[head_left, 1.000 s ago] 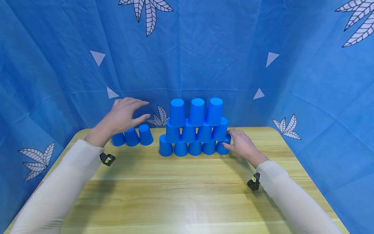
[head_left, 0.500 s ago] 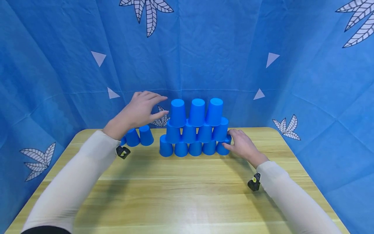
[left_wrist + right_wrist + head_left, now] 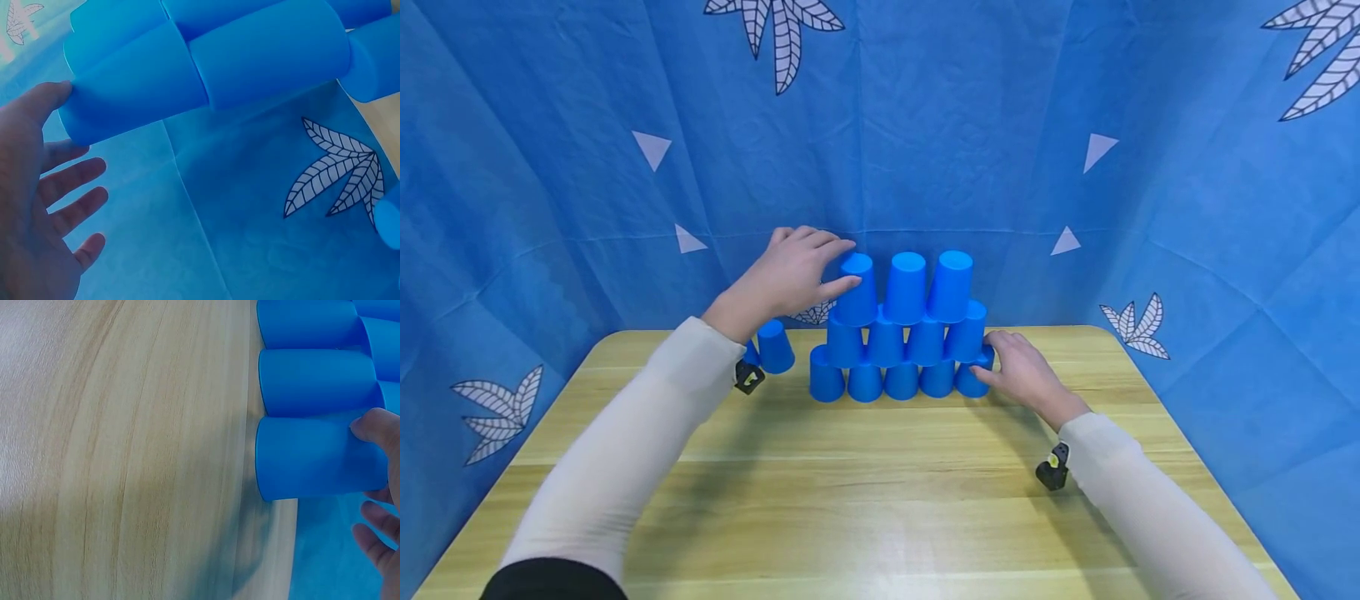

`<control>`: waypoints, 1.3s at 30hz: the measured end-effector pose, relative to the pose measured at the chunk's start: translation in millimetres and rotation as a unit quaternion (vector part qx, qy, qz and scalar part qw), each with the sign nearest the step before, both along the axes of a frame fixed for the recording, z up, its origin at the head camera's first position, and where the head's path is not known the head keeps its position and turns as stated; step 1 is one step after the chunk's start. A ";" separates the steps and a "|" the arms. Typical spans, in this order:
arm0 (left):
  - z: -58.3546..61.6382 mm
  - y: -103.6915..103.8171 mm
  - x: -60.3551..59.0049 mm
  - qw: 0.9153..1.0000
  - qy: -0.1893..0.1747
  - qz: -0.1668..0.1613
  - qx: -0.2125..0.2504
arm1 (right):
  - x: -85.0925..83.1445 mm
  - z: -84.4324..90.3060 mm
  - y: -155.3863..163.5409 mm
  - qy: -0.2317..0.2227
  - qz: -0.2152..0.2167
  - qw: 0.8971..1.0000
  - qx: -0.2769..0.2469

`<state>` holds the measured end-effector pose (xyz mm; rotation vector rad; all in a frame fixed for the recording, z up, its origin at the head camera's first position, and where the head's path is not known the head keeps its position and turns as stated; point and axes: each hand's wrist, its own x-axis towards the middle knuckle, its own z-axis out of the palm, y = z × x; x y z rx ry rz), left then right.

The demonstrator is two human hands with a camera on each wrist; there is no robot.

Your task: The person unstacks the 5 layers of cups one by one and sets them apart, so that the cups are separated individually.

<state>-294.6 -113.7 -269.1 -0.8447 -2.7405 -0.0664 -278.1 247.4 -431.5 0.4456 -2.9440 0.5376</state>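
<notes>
Blue plastic cups stand upside down in a three-tier wall. My left hand (image 3: 797,271) is at the left end of the top tier, its thumb and index finger about the base of the leftmost top cup (image 3: 857,300). In the left wrist view the thumb tip meets that cup's (image 3: 131,87) edge; the other fingers are spread beside it. My right hand (image 3: 1022,375) holds the rightmost bottom cup (image 3: 319,456), thumb on its front and a finger behind. Two more top cups, the middle (image 3: 906,290) and right (image 3: 951,287), stand apart from the left one.
Loose upside-down cups stand left of the wall; one (image 3: 775,347) shows whole, another is partly behind the left wrist. All stand on a wooden table (image 3: 880,500). A blue patterned curtain (image 3: 970,150) hangs close behind the table's far edge.
My left hand has moved right, from above the loose cups to the leftmost top cup. The right hand has stayed at the bottom right cup, and the wall stands unchanged.
</notes>
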 end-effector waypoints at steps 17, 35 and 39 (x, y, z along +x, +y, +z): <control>-0.7 13.3 -6.4 1.000 -0.026 -0.001 0.003 | 0.0 -2.0 1.5 0.010 0.005 1.000 0.006; 16.3 -32.2 9.2 0.998 0.013 0.018 0.059 | 0.1 0.1 -0.6 -0.003 -0.003 1.000 0.005; 16.5 -46.3 11.1 0.997 0.011 0.027 0.071 | 0.5 0.9 -0.8 -0.005 -0.003 1.000 0.006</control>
